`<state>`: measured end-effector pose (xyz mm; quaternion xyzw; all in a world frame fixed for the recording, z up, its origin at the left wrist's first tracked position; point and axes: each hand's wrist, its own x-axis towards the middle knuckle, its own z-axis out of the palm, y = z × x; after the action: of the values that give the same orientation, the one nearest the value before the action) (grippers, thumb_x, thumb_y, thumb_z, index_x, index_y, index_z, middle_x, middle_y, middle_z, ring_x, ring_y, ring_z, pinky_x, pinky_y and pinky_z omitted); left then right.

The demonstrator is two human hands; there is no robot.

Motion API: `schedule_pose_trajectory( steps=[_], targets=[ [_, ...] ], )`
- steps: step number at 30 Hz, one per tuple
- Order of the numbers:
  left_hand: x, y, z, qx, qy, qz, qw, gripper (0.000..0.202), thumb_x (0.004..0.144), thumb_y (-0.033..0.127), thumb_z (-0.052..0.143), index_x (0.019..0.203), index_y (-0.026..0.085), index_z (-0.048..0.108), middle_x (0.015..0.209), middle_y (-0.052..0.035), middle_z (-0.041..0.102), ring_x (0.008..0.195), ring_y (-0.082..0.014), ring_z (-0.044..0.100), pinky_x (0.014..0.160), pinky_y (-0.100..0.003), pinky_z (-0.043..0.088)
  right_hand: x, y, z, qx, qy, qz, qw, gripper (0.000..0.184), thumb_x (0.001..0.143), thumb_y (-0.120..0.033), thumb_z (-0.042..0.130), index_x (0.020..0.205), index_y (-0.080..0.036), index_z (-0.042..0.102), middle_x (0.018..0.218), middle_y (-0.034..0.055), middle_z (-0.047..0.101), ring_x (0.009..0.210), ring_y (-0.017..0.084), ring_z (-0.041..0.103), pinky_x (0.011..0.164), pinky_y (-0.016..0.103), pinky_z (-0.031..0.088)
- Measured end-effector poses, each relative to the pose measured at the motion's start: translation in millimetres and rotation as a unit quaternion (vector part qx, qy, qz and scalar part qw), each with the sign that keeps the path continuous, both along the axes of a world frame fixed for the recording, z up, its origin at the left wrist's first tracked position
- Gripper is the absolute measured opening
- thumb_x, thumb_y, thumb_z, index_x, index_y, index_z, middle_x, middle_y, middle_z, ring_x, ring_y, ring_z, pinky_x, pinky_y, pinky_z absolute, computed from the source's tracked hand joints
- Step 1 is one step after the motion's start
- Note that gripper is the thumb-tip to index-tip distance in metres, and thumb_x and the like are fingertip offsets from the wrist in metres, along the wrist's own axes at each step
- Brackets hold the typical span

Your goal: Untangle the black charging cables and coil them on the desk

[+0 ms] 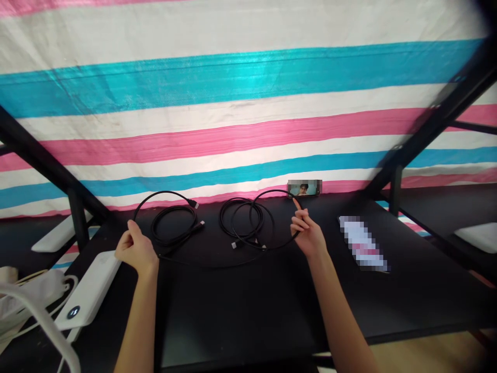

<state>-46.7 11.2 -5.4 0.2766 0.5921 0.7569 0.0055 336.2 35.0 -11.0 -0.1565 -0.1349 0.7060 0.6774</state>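
Two coiled black cables lie on a black table (248, 311). The left cable coil (174, 223) has its plugs near the middle of the table; the right cable coil (246, 220) sits beside it. A long black cable strand (209, 265) runs along the table between my hands. My left hand (135, 251) is closed around the strand's left part. My right hand (306, 233) pinches the strand where it arcs up toward a phone (305, 188), index finger stretched out.
A white power bank (91, 290) and white cords (31, 305) lie at the left. A pixelated flat object (363, 243) rests right of my right hand. Black frame posts (77, 217) stand at both sides. A striped cloth (248, 103) hangs behind the table.
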Motion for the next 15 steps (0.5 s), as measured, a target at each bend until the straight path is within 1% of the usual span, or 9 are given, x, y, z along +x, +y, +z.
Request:
schedule_pose_trajectory(
  steps=[2,3,6,8,11,13,15],
  targets=[
    [4.2,0.3,1.8,0.026,-0.043,0.007,0.999,0.048,0.078,0.047,0.059,0.048,0.019,0.034,0.039,0.0084,0.026,0.035,-0.0049,0.026,0.036,-0.023,0.016,-2.2,-3.0,1.3,0.03,0.017,0.007,0.999,0.018,0.084,-0.01,0.059,0.095,-0.025,0.063,0.058,-0.011,0.049,0.039,0.001,0.035,0.038,0.009,0.036],
    [7.0,0.5,2.6,0.032,-0.062,-0.009,0.998,0.048,0.076,0.046,0.062,0.047,0.018,0.036,0.039,0.0084,0.028,0.033,-0.0047,0.026,0.035,-0.023,0.016,-4.1,-4.8,2.2,0.043,0.024,0.012,0.999,0.018,0.084,-0.011,0.059,0.095,-0.025,0.063,0.058,-0.0109,0.048,0.04,0.001,0.035,0.04,0.009,0.036],
    [16.8,0.0,3.1,0.02,-0.084,-0.097,0.992,0.045,0.074,0.045,0.064,0.048,0.018,0.042,0.037,0.0081,0.033,0.03,-0.005,0.027,0.033,-0.022,0.017,-12.5,-9.3,4.4,0.061,0.037,0.036,0.997,0.018,0.085,-0.012,0.059,0.096,-0.025,0.062,0.059,-0.0104,0.045,0.042,0.001,0.037,0.041,0.009,0.037],
    [23.8,-1.5,2.3,0.007,-0.067,-0.15,0.986,0.046,0.076,0.045,0.065,0.046,0.017,0.043,0.034,0.0076,0.032,0.03,-0.0052,0.027,0.034,-0.022,0.019,-19.2,-10.6,4.2,0.058,0.039,0.065,0.995,0.018,0.084,-0.013,0.06,0.099,-0.025,0.062,0.058,-0.0104,0.044,0.042,0.001,0.037,0.04,0.009,0.036],
    [33.7,-6.1,2.0,-0.016,-0.018,-0.22,0.975,0.052,0.079,0.043,0.063,0.041,0.017,0.037,0.031,0.0061,0.031,0.032,-0.0048,0.028,0.037,-0.022,0.021,-28.6,-10.7,1.7,0.046,0.023,0.107,0.993,0.017,0.084,-0.015,0.061,0.098,-0.024,0.062,0.058,-0.01,0.041,0.042,0.001,0.037,0.041,0.009,0.036],
    [39.6,-10.1,3.6,-0.035,0.009,-0.25,0.968,0.054,0.08,0.041,0.063,0.04,0.017,0.036,0.032,0.0051,0.033,0.033,-0.0045,0.029,0.039,-0.021,0.022,-33.5,-10.9,0.1,0.041,-0.004,0.134,0.99,0.015,0.082,-0.018,0.064,0.095,-0.022,0.062,0.059,-0.0099,0.04,0.043,0.001,0.037,0.041,0.009,0.036],
    [45.3,-13.9,6.1,-0.057,0.028,-0.261,0.963,0.052,0.079,0.039,0.064,0.041,0.017,0.038,0.033,0.0048,0.035,0.034,-0.0044,0.029,0.039,-0.021,0.022,-37.1,-11.7,-0.1,0.036,-0.037,0.157,0.986,0.018,0.077,-0.021,0.07,0.092,-0.02,0.063,0.06,-0.0098,0.041,0.045,0.001,0.037,0.041,0.01,0.037]
  ],
)
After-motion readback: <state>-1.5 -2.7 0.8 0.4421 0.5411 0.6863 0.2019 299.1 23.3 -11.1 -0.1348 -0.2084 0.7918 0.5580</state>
